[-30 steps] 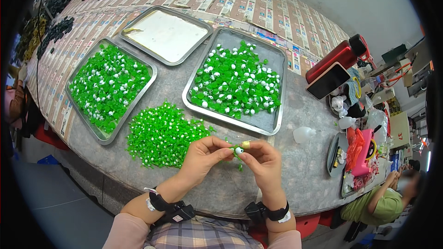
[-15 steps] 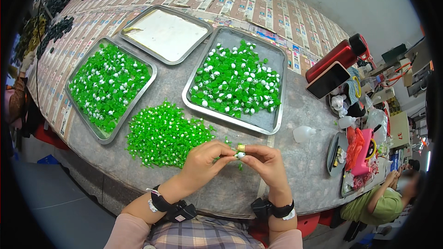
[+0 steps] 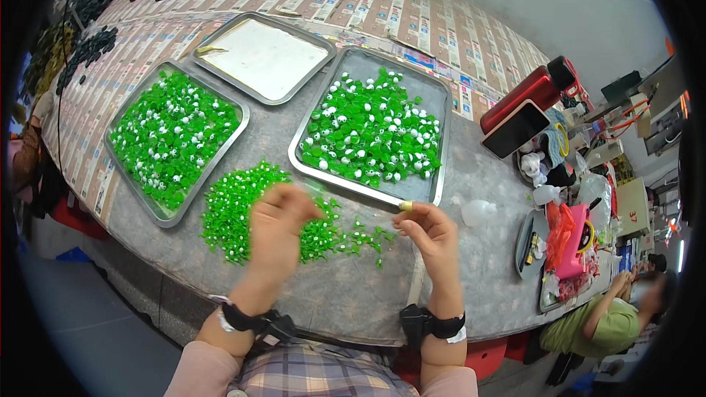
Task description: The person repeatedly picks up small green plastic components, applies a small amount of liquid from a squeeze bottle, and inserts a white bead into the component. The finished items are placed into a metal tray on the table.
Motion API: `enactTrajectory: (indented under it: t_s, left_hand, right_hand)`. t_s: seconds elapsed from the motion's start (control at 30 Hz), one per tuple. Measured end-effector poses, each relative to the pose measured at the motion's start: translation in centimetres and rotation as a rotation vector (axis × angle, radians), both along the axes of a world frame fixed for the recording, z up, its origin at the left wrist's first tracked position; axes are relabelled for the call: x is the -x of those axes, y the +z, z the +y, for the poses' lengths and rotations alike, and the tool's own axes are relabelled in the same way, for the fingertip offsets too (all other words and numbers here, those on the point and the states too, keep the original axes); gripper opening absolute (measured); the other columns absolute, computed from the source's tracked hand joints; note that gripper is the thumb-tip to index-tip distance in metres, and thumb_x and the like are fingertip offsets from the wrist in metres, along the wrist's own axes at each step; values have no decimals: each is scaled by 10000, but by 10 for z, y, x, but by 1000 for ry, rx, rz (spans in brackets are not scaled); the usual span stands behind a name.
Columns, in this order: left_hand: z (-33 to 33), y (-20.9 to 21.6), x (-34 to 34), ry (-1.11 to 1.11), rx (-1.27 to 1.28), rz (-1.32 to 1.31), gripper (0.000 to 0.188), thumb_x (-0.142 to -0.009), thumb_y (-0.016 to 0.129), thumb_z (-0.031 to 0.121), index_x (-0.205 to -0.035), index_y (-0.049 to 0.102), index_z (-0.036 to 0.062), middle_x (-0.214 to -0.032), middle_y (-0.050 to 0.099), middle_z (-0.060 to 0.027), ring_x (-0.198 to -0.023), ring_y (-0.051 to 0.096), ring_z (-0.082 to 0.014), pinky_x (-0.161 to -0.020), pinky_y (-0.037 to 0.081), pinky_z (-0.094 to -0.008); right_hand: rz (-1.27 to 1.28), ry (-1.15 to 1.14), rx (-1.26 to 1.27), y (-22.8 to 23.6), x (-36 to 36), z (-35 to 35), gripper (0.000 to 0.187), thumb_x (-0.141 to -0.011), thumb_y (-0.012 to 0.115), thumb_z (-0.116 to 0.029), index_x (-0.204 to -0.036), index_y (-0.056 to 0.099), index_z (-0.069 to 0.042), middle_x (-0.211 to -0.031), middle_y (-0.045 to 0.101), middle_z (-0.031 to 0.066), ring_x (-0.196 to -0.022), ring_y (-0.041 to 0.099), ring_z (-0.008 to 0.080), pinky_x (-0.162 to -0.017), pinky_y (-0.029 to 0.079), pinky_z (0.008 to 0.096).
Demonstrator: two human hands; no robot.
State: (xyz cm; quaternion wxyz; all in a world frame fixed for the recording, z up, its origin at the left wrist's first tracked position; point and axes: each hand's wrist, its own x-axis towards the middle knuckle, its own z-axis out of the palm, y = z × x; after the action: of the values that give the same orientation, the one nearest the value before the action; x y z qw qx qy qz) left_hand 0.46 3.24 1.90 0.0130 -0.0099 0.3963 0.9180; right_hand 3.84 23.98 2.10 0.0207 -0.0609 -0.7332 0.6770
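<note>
My left hand (image 3: 276, 224) is smeared by motion above the pile of small green parts with white tips (image 3: 239, 209); whether its fingers hold anything does not show. Off to the right, my right hand (image 3: 432, 239) is raised just in front of the right tray (image 3: 353, 190). Its thumb and index finger are slightly apart, with nothing visible between them, and yellow tape wraps the index fingertip. In that tray lie many green pieces with white balls (image 3: 375, 132) marked by dark spots. Several loose green parts (image 3: 368, 235) are scattered between my hands.
A second metal tray (image 3: 193, 192) of green-and-white pieces stands at the left. Behind is a tray with a white surface (image 3: 268, 59). At right are a red bottle (image 3: 518, 99), a phone (image 3: 515, 129), a white plastic bottle (image 3: 479, 212) and a pink container (image 3: 577, 242). A person (image 3: 603, 323) sits beyond.
My hands, together on a green piece with a white ball before, have parted. The left moved left over the pile; the right moved slightly up. The piece no longer shows between them.
</note>
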Motion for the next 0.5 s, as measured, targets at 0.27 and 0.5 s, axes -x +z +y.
enactTrajectory:
  t_s: [0.27,0.5]
  left_hand:
    - [-116,23,50,272,-647,9,225,-811,495,133,-997,480,7,-772,530,-46,-684,517,-97,-594,483,-172]
    - [-5,16,3,-237,277,10,265,-757,564,107,-1004,514,26,-767,541,-40,-706,532,-121,-598,463,-223]
  right_hand:
    - [-9,179,-766,11,0,2,168,-645,631,-86,-782,561,-19,-633,547,77,-541,529,159,-510,419,253]
    - [-79,246,-486,0,-4,8,152,-668,630,-74,-780,548,-11,-665,550,33,-568,527,104,-520,413,218]
